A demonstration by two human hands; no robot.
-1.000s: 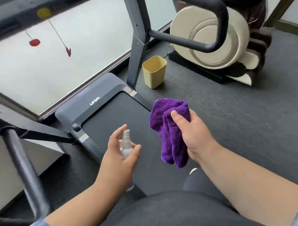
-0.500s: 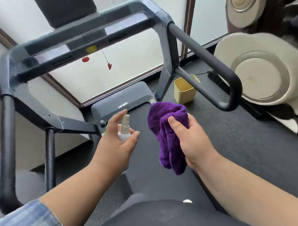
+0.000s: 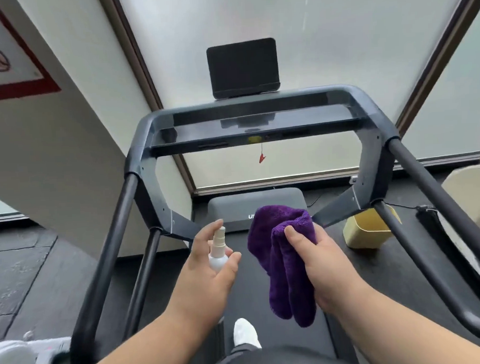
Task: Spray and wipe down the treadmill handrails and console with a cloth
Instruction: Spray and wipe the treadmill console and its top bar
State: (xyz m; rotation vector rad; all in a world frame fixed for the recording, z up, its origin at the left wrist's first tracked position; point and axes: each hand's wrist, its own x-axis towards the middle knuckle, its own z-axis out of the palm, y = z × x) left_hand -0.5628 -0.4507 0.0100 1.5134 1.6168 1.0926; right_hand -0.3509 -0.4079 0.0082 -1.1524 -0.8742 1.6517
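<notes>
Your left hand (image 3: 209, 268) grips the spray bottle (image 3: 218, 248), and your right hand (image 3: 316, 261) holds the purple cloth (image 3: 281, 262), both short of the console (image 3: 252, 123). Spraying seems about to start; aim the nozzle, probably facing forward, at the console or a handrail (image 3: 112, 237).

- White lettering on grey motor cover (image 3: 261, 201) at head of treadmill belt: only the first letter "U" legible, the rest hidden behind purple cloth (image 3: 283, 259).
- Red-bordered sign (image 3: 10, 54) on wall, upper left: round symbol inside, partly cut off by the frame edge; no wording legible.
- Dark screen (image 3: 242, 67) above console (image 3: 252, 123): blank, no characters.
- Small spray bottle (image 3: 218, 251): no label legible.
</notes>
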